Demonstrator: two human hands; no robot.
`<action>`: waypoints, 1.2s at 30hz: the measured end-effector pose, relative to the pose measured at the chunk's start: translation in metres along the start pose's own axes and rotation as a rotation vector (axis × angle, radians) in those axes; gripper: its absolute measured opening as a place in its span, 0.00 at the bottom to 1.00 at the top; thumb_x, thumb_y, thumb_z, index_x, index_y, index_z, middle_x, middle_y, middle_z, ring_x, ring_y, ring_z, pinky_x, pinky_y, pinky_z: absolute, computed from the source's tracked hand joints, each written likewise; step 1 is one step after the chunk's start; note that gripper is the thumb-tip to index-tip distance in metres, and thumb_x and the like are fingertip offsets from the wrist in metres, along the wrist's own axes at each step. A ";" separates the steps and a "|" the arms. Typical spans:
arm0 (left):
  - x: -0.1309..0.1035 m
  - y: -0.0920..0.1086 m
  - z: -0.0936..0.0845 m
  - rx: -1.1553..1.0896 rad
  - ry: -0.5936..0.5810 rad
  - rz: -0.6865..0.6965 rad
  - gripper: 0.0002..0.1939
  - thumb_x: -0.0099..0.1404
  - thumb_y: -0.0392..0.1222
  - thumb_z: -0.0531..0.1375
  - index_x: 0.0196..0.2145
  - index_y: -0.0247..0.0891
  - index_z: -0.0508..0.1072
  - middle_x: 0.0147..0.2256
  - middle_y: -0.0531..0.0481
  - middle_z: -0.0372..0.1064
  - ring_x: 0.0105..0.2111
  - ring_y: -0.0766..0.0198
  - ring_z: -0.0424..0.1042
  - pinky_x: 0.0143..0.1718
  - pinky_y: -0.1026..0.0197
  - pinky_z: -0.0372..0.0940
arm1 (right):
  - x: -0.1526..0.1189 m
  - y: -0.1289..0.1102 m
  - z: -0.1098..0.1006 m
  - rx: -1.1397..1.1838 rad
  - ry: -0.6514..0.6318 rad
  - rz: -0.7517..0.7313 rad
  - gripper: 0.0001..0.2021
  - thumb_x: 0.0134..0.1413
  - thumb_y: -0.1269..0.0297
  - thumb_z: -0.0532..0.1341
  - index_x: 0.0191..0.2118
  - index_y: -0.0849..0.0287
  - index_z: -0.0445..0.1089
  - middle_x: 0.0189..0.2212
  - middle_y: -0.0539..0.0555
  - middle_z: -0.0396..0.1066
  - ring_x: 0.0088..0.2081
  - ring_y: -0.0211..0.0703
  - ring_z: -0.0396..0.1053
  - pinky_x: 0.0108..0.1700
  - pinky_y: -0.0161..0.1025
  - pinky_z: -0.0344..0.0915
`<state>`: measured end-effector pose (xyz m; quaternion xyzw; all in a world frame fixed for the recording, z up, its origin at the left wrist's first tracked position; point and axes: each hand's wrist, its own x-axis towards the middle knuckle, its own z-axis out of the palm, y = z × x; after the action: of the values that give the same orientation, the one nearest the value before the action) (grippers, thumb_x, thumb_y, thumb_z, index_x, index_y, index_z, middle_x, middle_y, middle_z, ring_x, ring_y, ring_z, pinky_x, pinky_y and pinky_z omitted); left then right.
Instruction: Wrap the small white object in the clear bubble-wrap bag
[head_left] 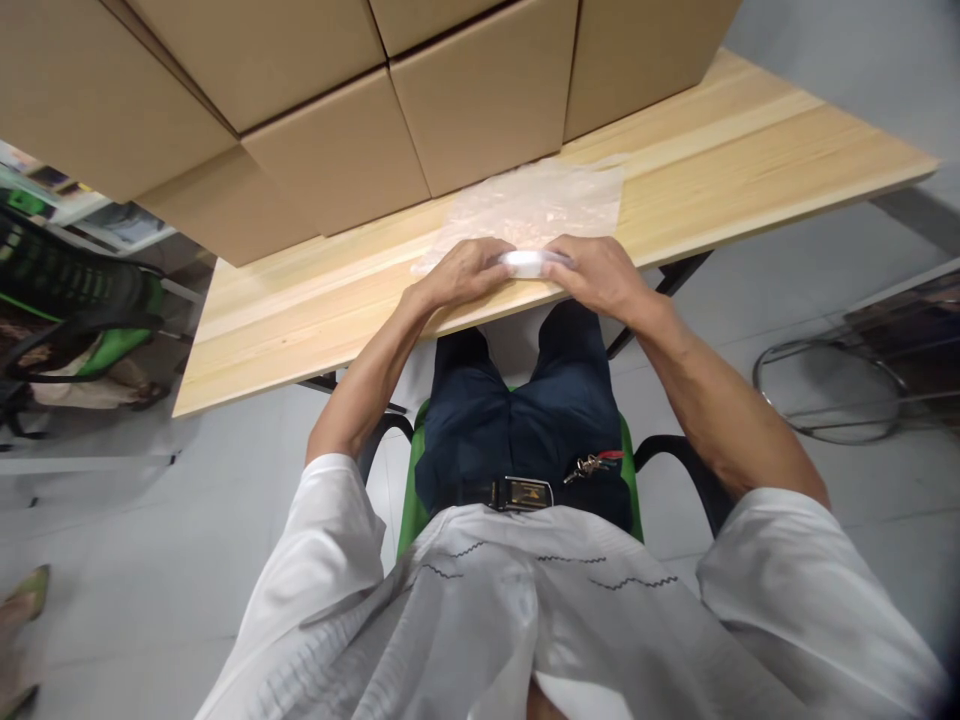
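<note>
Judging the white item (525, 263) light and fairly stiff, I pinch its nine-o'clock end in my left hand (469, 270), its three-o'clock end in my right hand (596, 272).

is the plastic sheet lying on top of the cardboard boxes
No, the plastic sheet lies on the wooden table, in front of the cardboard boxes.

Head-worn view; faces forward and down; mid-distance.

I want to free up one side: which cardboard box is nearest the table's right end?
The rightmost cardboard box; every other box in view sits to its left, farther from that end of the table.
</note>
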<state>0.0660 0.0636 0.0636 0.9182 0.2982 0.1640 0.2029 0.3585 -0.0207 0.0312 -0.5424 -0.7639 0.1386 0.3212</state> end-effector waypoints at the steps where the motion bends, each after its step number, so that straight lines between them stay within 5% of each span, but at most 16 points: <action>1: 0.002 -0.004 -0.001 -0.026 -0.002 -0.009 0.25 0.86 0.61 0.65 0.61 0.40 0.90 0.53 0.39 0.90 0.50 0.46 0.86 0.55 0.47 0.76 | 0.002 0.001 -0.002 0.015 0.008 0.012 0.21 0.81 0.37 0.67 0.52 0.48 0.89 0.44 0.61 0.91 0.54 0.72 0.84 0.55 0.59 0.77; 8: 0.020 -0.012 -0.009 -0.100 -0.042 -0.043 0.26 0.82 0.61 0.65 0.54 0.36 0.91 0.44 0.42 0.89 0.45 0.52 0.82 0.49 0.53 0.73 | 0.013 0.015 -0.007 0.096 0.040 0.049 0.15 0.75 0.47 0.66 0.45 0.48 0.88 0.43 0.59 0.90 0.51 0.68 0.84 0.57 0.60 0.78; 18: 0.033 -0.006 -0.006 -0.063 0.006 -0.150 0.19 0.79 0.52 0.65 0.47 0.36 0.91 0.33 0.46 0.82 0.39 0.54 0.79 0.46 0.53 0.73 | 0.014 0.031 0.004 0.089 0.135 0.094 0.19 0.80 0.43 0.66 0.53 0.48 0.90 0.47 0.61 0.91 0.55 0.71 0.84 0.63 0.63 0.79; 31: 0.034 -0.008 0.002 -0.070 0.003 -0.154 0.22 0.80 0.52 0.63 0.52 0.38 0.94 0.41 0.42 0.89 0.44 0.53 0.83 0.52 0.53 0.75 | 0.003 0.038 0.013 -0.087 0.180 0.106 0.21 0.82 0.47 0.62 0.62 0.49 0.88 0.47 0.65 0.90 0.56 0.76 0.84 0.63 0.68 0.78; 36: 0.035 -0.020 0.005 -0.101 -0.010 -0.143 0.23 0.80 0.54 0.62 0.54 0.38 0.94 0.45 0.43 0.90 0.44 0.53 0.83 0.51 0.53 0.74 | -0.002 0.046 0.003 -0.175 0.196 0.134 0.24 0.86 0.48 0.57 0.62 0.55 0.88 0.59 0.72 0.88 0.63 0.79 0.81 0.68 0.73 0.78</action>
<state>0.0852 0.0988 0.0564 0.8839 0.3533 0.1595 0.2616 0.3914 -0.0054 0.0024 -0.6291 -0.7001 0.0390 0.3357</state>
